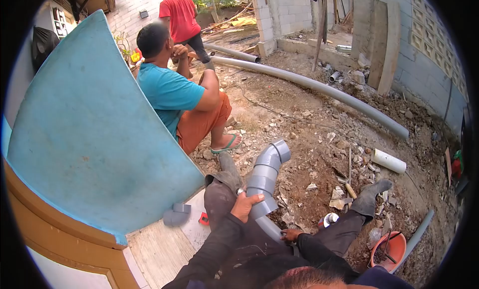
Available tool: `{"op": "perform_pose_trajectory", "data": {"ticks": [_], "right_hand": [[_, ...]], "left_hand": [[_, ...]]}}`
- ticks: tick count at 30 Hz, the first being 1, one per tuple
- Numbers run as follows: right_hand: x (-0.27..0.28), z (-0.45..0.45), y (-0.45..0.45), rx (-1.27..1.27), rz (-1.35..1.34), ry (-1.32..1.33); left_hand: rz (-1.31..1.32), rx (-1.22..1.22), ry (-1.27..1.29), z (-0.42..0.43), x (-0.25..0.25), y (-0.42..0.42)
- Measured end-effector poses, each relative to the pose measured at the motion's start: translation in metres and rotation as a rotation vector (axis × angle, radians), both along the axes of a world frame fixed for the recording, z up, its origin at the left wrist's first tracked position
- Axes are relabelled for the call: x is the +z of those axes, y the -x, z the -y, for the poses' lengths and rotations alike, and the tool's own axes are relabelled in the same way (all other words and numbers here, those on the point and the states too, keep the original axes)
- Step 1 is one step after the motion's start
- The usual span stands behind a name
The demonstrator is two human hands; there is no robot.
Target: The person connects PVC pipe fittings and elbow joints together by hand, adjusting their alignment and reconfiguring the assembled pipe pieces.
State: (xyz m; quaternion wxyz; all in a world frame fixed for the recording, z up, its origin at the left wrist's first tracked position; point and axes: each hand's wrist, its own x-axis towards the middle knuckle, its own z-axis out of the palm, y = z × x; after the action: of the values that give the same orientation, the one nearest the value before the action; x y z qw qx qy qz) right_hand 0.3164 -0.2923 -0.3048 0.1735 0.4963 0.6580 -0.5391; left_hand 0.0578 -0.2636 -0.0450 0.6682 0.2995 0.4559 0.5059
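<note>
A grey pipe assembly (pixel 264 177) of joined elbow fittings stands tilted above my lap, its upper mouth toward the upper right. My left hand (pixel 244 205) is wrapped round its lower part, thumb on the grey surface. Below it a narrower grey pipe (pixel 269 228) curves down toward my right hand (pixel 291 234), whose fingers are closed at its side. Whether this pipe joins the fittings is hidden. A loose grey elbow (pixel 177 215) lies on the tiled floor at the left, with a red tape measure (pixel 204 218) beside it.
A person in a blue shirt (pixel 169 92) sits ahead, beside a blue panel (pixel 95 124); another in red (pixel 178 13) stands behind. A long grey pipe (pixel 319 84) crosses the rubble. At the right are a white pipe (pixel 388 161), a can (pixel 328 220) and an orange bucket (pixel 395 247).
</note>
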Motion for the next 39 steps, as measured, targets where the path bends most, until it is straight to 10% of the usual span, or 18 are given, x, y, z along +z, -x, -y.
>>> {"op": "perform_pose_trajectory", "data": {"ticks": [5, 8, 39], "right_hand": [[-0.109, -0.001, -0.013, 0.251, -0.086, -0.191], [0.006, 0.002, 0.001, 0.047, 0.017, -0.049], [-0.013, -0.007, -0.001, 0.003, -0.053, -0.103]], "left_hand": [[0.214, -0.083, 0.191, 0.022, -0.029, -0.015], [0.195, -0.113, 0.201, 0.029, -0.028, -0.018], [0.167, -0.078, 0.296, 0.023, -0.046, -0.019]]}}
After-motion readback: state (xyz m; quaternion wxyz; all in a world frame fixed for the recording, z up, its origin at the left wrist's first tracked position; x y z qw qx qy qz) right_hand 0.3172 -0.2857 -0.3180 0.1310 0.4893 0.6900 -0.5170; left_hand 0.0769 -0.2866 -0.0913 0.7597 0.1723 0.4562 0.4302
